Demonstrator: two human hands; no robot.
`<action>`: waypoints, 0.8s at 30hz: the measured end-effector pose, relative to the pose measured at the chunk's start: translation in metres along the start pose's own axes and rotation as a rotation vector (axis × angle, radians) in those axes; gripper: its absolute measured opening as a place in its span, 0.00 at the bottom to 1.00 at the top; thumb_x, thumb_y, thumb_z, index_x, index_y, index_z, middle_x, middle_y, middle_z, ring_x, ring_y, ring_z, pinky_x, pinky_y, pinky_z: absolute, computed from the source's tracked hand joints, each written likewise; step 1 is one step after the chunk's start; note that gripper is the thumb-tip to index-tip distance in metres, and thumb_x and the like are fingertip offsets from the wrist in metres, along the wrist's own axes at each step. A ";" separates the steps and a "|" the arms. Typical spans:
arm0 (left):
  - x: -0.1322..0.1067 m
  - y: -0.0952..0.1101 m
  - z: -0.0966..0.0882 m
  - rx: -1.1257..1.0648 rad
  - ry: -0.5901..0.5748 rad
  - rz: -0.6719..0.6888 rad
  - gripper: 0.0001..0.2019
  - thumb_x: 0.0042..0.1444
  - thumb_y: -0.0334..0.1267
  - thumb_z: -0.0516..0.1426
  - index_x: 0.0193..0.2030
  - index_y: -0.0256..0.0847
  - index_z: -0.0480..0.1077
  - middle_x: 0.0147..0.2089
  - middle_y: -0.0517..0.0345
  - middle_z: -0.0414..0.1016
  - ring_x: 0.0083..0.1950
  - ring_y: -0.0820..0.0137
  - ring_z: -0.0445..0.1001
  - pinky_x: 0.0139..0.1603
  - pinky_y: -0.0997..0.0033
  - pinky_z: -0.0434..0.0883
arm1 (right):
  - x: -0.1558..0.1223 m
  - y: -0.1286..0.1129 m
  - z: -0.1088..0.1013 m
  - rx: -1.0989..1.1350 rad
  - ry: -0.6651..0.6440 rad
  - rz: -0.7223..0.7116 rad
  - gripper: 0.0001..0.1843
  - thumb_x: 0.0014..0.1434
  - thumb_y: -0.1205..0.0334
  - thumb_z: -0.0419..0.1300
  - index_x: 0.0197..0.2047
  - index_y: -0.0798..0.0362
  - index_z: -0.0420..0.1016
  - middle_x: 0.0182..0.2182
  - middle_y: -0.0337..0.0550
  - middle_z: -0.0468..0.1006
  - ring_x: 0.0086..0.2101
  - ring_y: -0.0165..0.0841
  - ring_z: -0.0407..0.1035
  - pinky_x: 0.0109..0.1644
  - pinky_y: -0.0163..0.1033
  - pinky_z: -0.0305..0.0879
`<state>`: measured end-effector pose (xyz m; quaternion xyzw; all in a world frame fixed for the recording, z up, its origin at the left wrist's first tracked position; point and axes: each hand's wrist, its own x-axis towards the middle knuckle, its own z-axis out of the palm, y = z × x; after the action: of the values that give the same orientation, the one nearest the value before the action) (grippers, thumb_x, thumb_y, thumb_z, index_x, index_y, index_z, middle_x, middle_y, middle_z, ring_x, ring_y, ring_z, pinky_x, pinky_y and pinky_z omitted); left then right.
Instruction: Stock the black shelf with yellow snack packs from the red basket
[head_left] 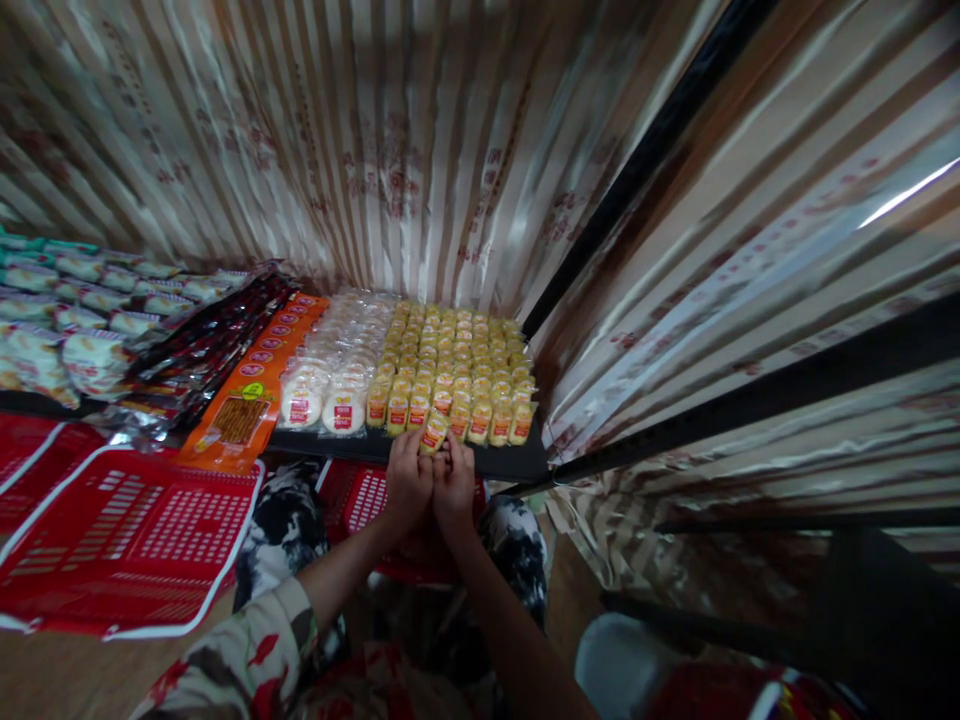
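Both my hands meet at the front edge of a dark shelf [480,462]. Between them is a small yellow wrapped snack pack [433,432] with a red and white label. My left hand [409,478] is closed on its left side, and my right hand [454,482] has its fingers closed against its right side. Just behind stand rows of the same yellow snack packs [480,385], the front ones upright with red labels facing me. To their left are rows of round white wrapped snacks [345,408].
An orange snack packet [244,410], dark glossy packets [217,345] and white bagged snacks [90,350] line the shelf leftward. Red baskets [180,530] stand below at left; another red basket [367,495] sits between my knees. A dark pole [622,180] and striped curtain [420,150] border the shelf.
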<state>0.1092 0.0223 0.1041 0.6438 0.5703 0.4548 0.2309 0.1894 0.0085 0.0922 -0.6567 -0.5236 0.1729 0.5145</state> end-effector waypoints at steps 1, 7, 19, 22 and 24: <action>0.001 0.000 0.002 0.015 0.008 0.000 0.18 0.54 0.30 0.47 0.51 0.32 0.67 0.49 0.44 0.69 0.52 0.62 0.66 0.57 0.59 0.64 | 0.002 0.000 0.000 -0.006 0.004 0.001 0.24 0.59 0.58 0.48 0.56 0.56 0.66 0.40 0.49 0.66 0.38 0.35 0.67 0.44 0.42 0.67; 0.007 -0.001 0.006 0.022 0.008 -0.005 0.20 0.54 0.31 0.47 0.52 0.31 0.67 0.50 0.43 0.69 0.53 0.62 0.66 0.57 0.58 0.64 | 0.010 -0.001 0.000 -0.045 -0.010 -0.006 0.25 0.59 0.58 0.47 0.56 0.57 0.67 0.40 0.50 0.67 0.37 0.35 0.67 0.41 0.41 0.68; 0.010 0.007 0.010 0.017 -0.063 -0.066 0.20 0.55 0.32 0.46 0.53 0.30 0.67 0.50 0.41 0.69 0.52 0.62 0.68 0.57 0.58 0.65 | 0.016 0.003 -0.006 -0.057 -0.024 0.014 0.24 0.58 0.59 0.48 0.56 0.55 0.67 0.42 0.51 0.67 0.36 0.35 0.67 0.45 0.42 0.67; 0.013 0.004 0.012 0.026 -0.044 -0.036 0.20 0.55 0.32 0.47 0.53 0.31 0.67 0.49 0.42 0.70 0.51 0.62 0.69 0.56 0.58 0.66 | 0.017 0.006 -0.002 -0.036 -0.020 0.024 0.24 0.58 0.59 0.47 0.57 0.55 0.66 0.43 0.51 0.67 0.37 0.35 0.68 0.46 0.43 0.67; 0.014 0.000 0.014 0.030 -0.024 -0.012 0.19 0.55 0.32 0.46 0.53 0.31 0.66 0.49 0.42 0.70 0.51 0.62 0.69 0.57 0.57 0.66 | 0.017 0.007 0.000 -0.031 -0.022 0.018 0.24 0.59 0.59 0.47 0.57 0.56 0.66 0.44 0.52 0.67 0.39 0.36 0.68 0.47 0.43 0.66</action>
<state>0.1203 0.0380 0.1022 0.6492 0.5780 0.4373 0.2308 0.1992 0.0236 0.0913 -0.6672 -0.5259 0.1766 0.4971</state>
